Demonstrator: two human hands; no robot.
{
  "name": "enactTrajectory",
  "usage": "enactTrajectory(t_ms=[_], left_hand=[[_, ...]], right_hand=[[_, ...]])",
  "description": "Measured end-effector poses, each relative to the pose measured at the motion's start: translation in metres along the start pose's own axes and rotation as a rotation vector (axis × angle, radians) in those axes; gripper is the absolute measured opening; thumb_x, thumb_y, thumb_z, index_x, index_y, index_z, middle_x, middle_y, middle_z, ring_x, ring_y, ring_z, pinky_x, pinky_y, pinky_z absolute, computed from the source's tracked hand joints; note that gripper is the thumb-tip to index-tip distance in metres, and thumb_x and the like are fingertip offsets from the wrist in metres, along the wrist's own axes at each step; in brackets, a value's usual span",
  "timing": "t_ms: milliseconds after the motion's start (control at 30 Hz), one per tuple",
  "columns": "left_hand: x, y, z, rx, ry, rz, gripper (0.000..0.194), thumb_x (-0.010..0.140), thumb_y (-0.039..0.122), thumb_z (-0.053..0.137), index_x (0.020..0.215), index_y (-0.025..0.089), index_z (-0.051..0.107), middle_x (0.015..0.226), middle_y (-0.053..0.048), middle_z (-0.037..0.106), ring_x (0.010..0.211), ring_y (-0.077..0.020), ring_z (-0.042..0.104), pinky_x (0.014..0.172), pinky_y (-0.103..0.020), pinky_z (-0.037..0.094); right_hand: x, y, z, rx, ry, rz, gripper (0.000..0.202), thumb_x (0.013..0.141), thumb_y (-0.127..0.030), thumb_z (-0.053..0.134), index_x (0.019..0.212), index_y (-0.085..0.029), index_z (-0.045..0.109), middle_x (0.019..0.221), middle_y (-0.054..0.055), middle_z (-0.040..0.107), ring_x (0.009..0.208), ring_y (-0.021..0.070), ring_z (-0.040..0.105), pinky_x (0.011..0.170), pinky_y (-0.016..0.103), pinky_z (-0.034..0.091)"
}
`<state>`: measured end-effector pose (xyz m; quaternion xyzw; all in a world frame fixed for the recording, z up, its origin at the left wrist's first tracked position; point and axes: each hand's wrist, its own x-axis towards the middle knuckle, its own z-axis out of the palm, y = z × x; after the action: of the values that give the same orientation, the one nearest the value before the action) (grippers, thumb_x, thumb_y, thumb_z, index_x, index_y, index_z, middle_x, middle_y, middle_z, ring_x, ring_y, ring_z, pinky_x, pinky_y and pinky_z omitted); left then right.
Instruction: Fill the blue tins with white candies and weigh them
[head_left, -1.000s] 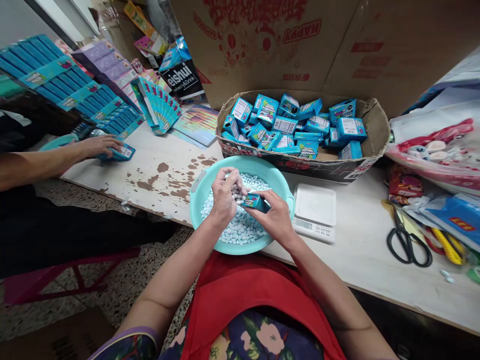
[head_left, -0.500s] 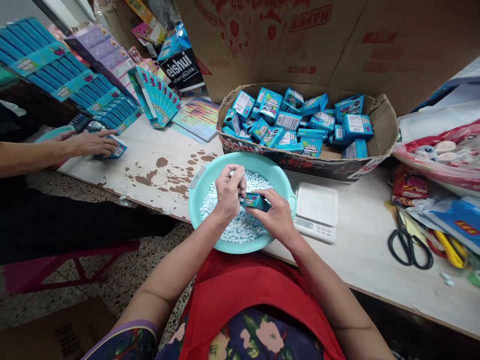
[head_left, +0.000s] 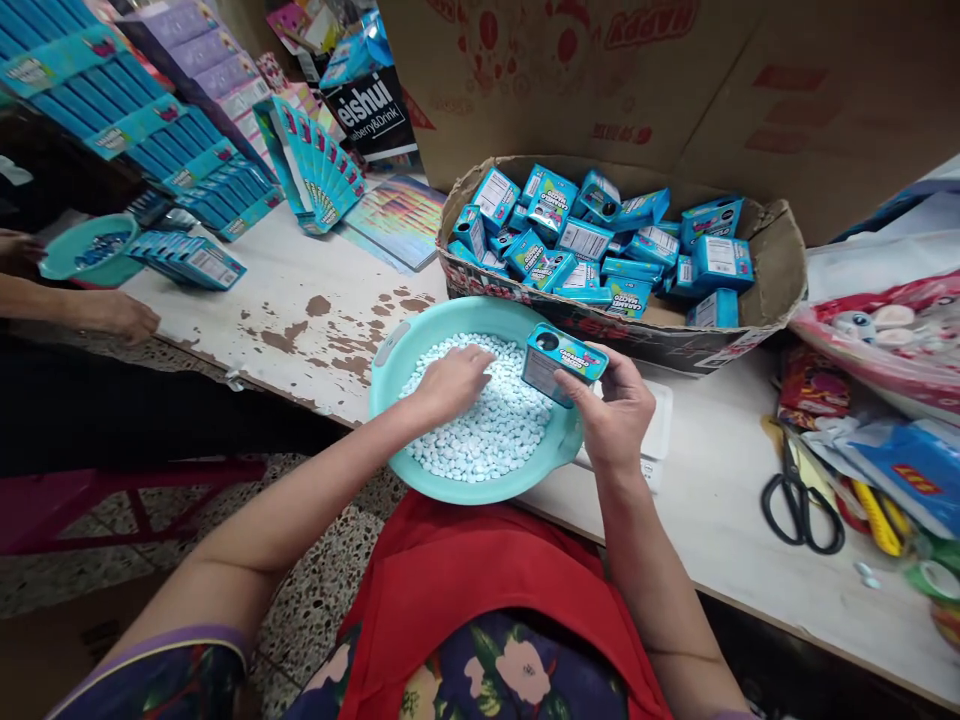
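The table (head_left: 720,535) runs out of view at the right, and things standing on it hide much of its far side. A large cardboard panel (head_left: 720,110) behind is cut off by the top edge. Before it, an open carton (head_left: 660,343) holds heaped blue boxes (head_left: 551,200), the lower ones buried under others. The turquoise basin (head_left: 385,400) is whole but for a stretch of rim behind the held box. The scale (head_left: 660,425) is mostly covered by the right forearm and hand.

The person's right hand (head_left: 619,415) grips a blue box (head_left: 540,375) above the basin's right side, thumb on the near face, some fingers hidden. Whether the dark round spot on its top is a hole is unclear. The left hand (head_left: 454,385) reaches into the pale candies (head_left: 487,440), fingertips partly lost; whether they pinch any cannot be told.
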<state>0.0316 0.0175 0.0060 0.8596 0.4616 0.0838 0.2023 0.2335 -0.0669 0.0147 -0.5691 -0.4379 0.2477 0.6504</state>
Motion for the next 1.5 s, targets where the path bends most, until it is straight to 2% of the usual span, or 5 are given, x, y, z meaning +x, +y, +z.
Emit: enactTrajectory(t_ms=[167,500,633,967,1500], left_hand=[[0.015,0.030,0.040,0.170,-0.365,0.294,0.059,0.087,0.056,0.047,0.131,0.017,0.048,0.126,-0.017,0.056,0.112,-0.0324,0.052,0.093,-0.045,0.041],[-0.034,0.021,0.032,0.256,-0.338,0.417,0.032,0.089,0.043,0.043,0.102,0.021,0.063,0.091,-0.009,0.065,0.075,-0.0237,0.061,0.065,-0.034,0.044],[-0.038,0.010,0.021,0.038,-0.176,0.195,0.020,0.086,0.036,0.049,0.085,0.021,0.062,0.079,-0.004,0.064,0.070,-0.0190,0.059,0.060,-0.028,0.040],[-0.018,0.039,-0.029,-1.720,0.563,-0.298,0.023,0.070,0.035,0.067,0.075,0.018,0.053,0.068,0.002,0.057,0.053,-0.0099,0.057,0.043,-0.019,0.037],[-0.012,0.053,-0.023,-1.616,0.633,-0.208,0.026,0.073,0.037,0.072,0.074,0.018,0.054,0.070,0.002,0.061,0.059,-0.0118,0.064,0.051,-0.022,0.049]], right_hand=[[0.005,0.003,0.022,-0.008,0.042,-0.105,0.040,0.069,-0.033,0.079,0.105,-0.023,0.066,0.101,0.003,0.066,0.094,0.0194,0.064,0.089,0.036,0.051],[0.005,0.018,0.027,-0.220,-0.092,-0.111,0.036,0.072,-0.035,0.076,0.105,-0.023,0.067,0.098,0.002,0.067,0.091,0.0187,0.063,0.085,0.034,0.049],[0.000,0.014,0.023,-0.227,-0.119,-0.074,0.037,0.072,-0.037,0.077,0.105,-0.023,0.067,0.097,0.002,0.068,0.089,0.0190,0.063,0.084,0.034,0.050],[-0.027,-0.007,0.031,-0.302,-0.365,-0.144,0.029,0.074,-0.034,0.076,0.100,-0.025,0.066,0.095,0.003,0.069,0.090,0.0217,0.065,0.081,0.035,0.050],[-0.032,-0.018,0.032,-0.231,-0.437,-0.072,0.032,0.072,-0.033,0.078,0.100,-0.023,0.068,0.094,0.003,0.069,0.090,0.0213,0.064,0.082,0.034,0.049]])
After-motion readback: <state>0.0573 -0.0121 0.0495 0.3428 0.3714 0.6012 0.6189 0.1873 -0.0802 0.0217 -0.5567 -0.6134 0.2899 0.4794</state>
